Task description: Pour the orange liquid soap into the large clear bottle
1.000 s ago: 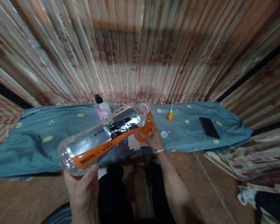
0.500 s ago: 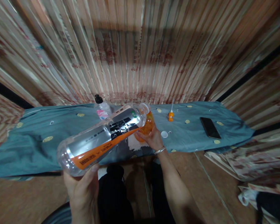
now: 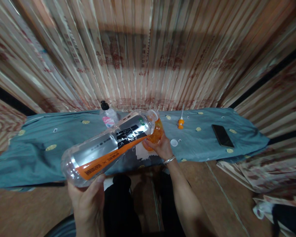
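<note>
A large clear plastic bottle (image 3: 106, 146) with a silver and orange label lies tilted in the air, its neck toward the right. Round its base end, from below, my left hand (image 3: 87, 197) is closed. My right hand (image 3: 162, 144), with a bangle at the wrist, grips a smaller orange bottle (image 3: 158, 131) at the bed's middle. The big bottle's neck is over the top of the orange bottle; its exact contact there is hard to make out. Under the orange bottle lies a white tissue (image 3: 144, 154). An orange pump head (image 3: 181, 123) with a pale tube stands to the right.
A clear pump bottle (image 3: 109, 117) with a black top stands behind the large bottle. On the blue-green cloth (image 3: 71, 131) rest a white round cap (image 3: 174, 143) and a black phone (image 3: 222, 135). Striped curtains (image 3: 143, 59) hang behind.
Both hands and both bottles hold almost the same pose. The whole view has shifted very slightly.
</note>
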`<state>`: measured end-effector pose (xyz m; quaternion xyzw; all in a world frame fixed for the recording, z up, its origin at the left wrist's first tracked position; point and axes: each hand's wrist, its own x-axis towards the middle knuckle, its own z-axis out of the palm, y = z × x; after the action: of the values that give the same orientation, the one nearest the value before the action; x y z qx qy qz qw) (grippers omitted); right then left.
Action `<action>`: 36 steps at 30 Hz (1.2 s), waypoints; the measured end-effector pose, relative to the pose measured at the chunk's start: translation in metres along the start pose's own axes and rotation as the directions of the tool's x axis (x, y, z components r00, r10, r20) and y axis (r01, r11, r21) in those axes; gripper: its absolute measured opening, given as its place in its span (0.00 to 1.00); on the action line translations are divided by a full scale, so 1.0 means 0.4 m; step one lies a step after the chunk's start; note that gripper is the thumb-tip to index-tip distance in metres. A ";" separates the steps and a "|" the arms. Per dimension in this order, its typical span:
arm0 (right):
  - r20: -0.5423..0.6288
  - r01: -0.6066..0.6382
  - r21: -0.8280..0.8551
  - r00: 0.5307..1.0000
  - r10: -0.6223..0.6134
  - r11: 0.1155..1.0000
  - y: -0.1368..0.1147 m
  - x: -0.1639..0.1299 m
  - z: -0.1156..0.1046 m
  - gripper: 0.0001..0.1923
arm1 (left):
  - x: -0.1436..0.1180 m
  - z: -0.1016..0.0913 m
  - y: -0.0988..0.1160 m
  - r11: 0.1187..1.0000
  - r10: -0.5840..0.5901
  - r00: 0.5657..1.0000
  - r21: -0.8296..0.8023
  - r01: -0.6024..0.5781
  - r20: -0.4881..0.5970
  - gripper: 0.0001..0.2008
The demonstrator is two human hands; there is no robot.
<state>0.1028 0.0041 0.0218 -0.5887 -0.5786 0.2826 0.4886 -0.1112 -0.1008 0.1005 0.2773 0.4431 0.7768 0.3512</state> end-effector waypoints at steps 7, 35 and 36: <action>0.011 -0.018 0.007 1.000 0.018 1.000 -0.005 -0.001 -0.002 0.40 | 0.003 -0.006 -0.004 1.000 0.017 1.000 -0.001 -0.017 0.014 0.28; -0.016 -0.002 0.016 1.000 0.002 1.000 -0.009 -0.001 -0.001 0.39 | 0.003 -0.012 -0.012 1.000 0.024 1.000 -0.020 -0.024 -0.001 0.32; -0.017 -0.008 0.009 1.000 0.008 1.000 -0.009 -0.001 -0.001 0.39 | 0.003 -0.013 -0.012 1.000 0.020 1.000 -0.018 -0.020 0.003 0.32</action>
<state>0.1017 0.0032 0.0252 -0.5910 -0.5709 0.2822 0.4951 -0.1144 -0.1008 0.0939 0.2798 0.4327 0.7838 0.3467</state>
